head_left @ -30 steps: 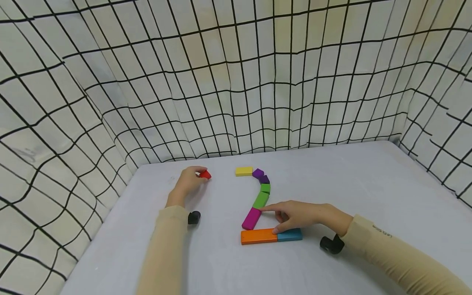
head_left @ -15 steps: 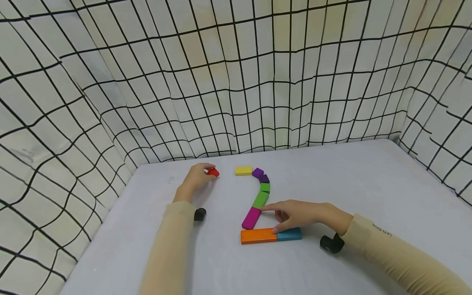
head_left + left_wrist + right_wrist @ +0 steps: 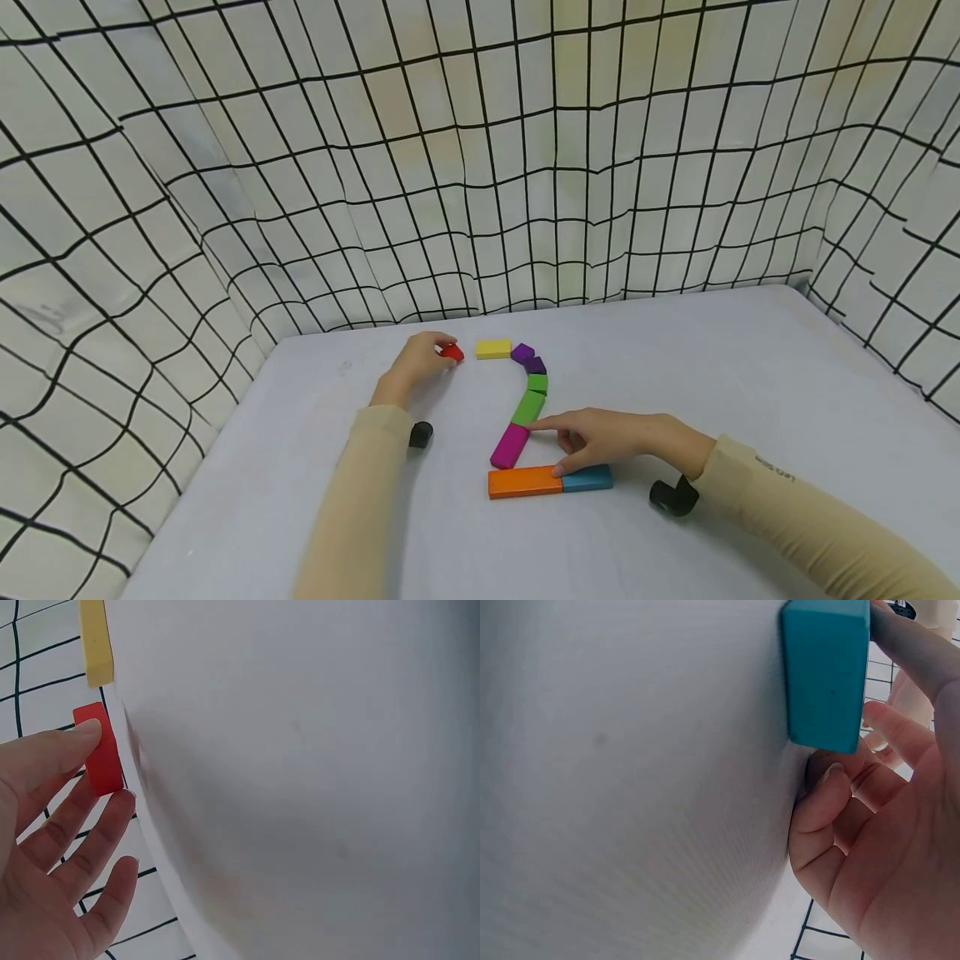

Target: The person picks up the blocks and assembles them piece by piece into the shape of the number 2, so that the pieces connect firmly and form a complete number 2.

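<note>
My left hand (image 3: 420,360) pinches a small red block (image 3: 452,352) between thumb and fingers, just left of a yellow block (image 3: 493,349). In the left wrist view the thumb lies on the red block's (image 3: 104,761) face, with a narrow gap to the yellow block (image 3: 97,645). My right hand (image 3: 611,437) stretches its index finger to a magenta block (image 3: 510,446), near where it meets a long green block (image 3: 528,408). Its thumb rests on an orange block (image 3: 525,482), beside a blue block (image 3: 587,478). The other right fingers are curled against the white table, holding nothing.
Two purple blocks (image 3: 522,353) and a short green block (image 3: 537,382) continue the curved row from the yellow block. Orange and blue blocks lie end to end at its foot. White sheeting with a black grid net (image 3: 525,200) rises behind and beside the table (image 3: 712,358).
My left hand has moved right with the red block, bringing it close to the yellow block. The right hand and the row of blocks stay put.
</note>
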A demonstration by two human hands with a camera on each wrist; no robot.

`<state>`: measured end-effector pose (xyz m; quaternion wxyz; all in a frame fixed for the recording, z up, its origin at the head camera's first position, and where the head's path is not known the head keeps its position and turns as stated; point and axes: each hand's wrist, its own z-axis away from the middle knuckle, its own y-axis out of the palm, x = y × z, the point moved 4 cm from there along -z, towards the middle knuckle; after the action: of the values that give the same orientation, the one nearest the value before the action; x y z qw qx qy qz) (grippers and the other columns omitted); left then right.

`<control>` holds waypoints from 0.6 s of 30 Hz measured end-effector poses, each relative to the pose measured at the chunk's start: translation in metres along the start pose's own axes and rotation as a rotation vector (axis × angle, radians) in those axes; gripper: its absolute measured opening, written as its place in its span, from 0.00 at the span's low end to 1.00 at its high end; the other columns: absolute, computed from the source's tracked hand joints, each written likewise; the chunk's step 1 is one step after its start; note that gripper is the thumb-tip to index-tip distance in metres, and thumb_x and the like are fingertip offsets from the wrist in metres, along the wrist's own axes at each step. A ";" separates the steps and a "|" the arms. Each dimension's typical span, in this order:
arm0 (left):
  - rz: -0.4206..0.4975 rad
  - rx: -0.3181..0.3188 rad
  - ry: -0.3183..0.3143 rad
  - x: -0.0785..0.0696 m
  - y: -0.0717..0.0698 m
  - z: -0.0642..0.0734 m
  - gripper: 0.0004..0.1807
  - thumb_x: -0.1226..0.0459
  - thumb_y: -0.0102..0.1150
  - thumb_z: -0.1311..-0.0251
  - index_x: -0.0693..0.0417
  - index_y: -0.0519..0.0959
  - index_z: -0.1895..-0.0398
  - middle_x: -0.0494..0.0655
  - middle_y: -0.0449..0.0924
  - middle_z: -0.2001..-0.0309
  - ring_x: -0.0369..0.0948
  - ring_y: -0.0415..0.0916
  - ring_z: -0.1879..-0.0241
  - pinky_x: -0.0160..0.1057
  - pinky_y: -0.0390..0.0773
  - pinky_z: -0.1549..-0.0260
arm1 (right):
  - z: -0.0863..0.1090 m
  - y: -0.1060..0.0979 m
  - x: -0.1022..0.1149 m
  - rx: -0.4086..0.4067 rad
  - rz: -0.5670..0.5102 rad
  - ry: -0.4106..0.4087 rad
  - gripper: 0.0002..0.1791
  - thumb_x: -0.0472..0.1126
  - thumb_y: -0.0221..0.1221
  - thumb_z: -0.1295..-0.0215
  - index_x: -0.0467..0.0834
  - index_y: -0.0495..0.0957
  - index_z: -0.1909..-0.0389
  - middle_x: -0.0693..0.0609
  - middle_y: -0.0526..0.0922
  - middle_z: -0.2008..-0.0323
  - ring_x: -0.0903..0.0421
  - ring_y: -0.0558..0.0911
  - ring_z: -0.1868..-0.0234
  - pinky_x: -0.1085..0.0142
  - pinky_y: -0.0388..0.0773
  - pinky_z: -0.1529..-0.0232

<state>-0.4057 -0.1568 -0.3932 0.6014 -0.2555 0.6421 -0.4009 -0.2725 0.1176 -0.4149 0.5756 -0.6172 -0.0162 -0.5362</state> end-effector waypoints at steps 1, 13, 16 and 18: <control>0.002 0.002 -0.001 -0.001 0.001 -0.001 0.23 0.69 0.64 0.34 0.60 0.78 0.35 0.58 0.77 0.39 0.51 0.74 0.47 0.49 0.75 0.44 | 0.000 0.000 0.000 0.000 0.001 0.003 0.39 0.50 0.69 0.33 0.53 0.66 0.23 0.57 0.74 0.70 0.61 0.74 0.67 0.69 0.69 0.65; 0.002 0.029 0.010 -0.012 0.007 -0.006 0.23 0.72 0.63 0.34 0.61 0.79 0.36 0.59 0.77 0.38 0.52 0.73 0.43 0.50 0.73 0.39 | 0.000 0.000 0.000 -0.004 0.000 -0.001 0.38 0.49 0.69 0.33 0.53 0.67 0.24 0.57 0.74 0.70 0.61 0.74 0.68 0.69 0.69 0.66; -0.007 0.039 0.002 -0.014 0.008 -0.007 0.23 0.73 0.63 0.35 0.61 0.79 0.36 0.59 0.76 0.38 0.52 0.73 0.42 0.50 0.72 0.38 | 0.000 0.000 0.000 -0.003 -0.003 0.000 0.38 0.50 0.69 0.33 0.53 0.67 0.24 0.57 0.74 0.70 0.61 0.74 0.67 0.69 0.69 0.66; -0.011 0.042 0.003 -0.016 0.008 -0.008 0.23 0.74 0.63 0.35 0.61 0.79 0.36 0.59 0.76 0.37 0.52 0.73 0.41 0.50 0.72 0.38 | 0.000 0.000 0.000 -0.003 -0.003 -0.003 0.39 0.50 0.69 0.33 0.53 0.67 0.24 0.57 0.74 0.70 0.61 0.74 0.67 0.69 0.69 0.66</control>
<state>-0.4098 -0.1376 -0.3913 0.6034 -0.2459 0.6331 -0.4179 -0.2726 0.1175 -0.4150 0.5739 -0.6188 -0.0170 -0.5361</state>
